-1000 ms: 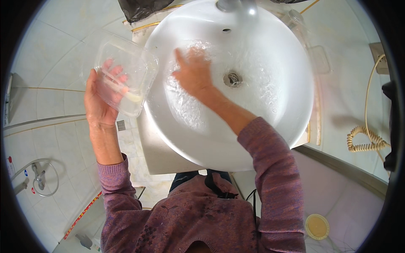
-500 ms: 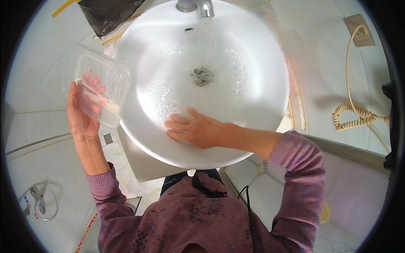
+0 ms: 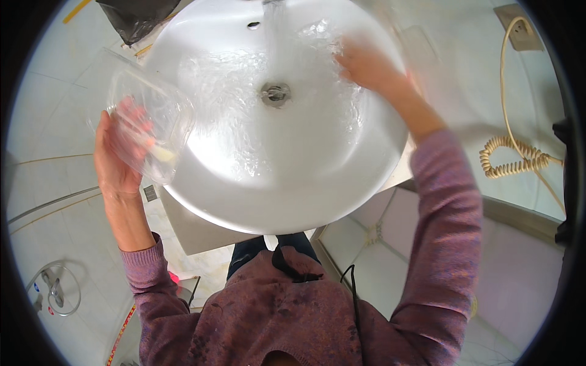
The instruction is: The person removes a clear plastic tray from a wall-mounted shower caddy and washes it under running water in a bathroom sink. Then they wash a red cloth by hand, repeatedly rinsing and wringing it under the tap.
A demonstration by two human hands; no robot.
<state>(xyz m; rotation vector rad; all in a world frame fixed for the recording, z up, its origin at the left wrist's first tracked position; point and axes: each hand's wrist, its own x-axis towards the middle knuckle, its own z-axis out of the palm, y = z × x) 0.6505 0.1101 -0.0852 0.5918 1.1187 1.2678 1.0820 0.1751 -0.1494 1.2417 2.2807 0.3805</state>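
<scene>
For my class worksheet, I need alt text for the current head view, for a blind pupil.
A person's right hand, blurred, is over the right side of a white washbasin with running water. The left hand holds a clear plastic container by the washbasin's left edge; a coiled cream cord is at far right.

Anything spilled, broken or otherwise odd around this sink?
Nothing plainly stands out. Water runs into the white sink, with no spill visible over its rim. The left hand holds a clear plastic container at a tilt, with no obvious crack. The right hand is blurred over the sink's right side.
</scene>
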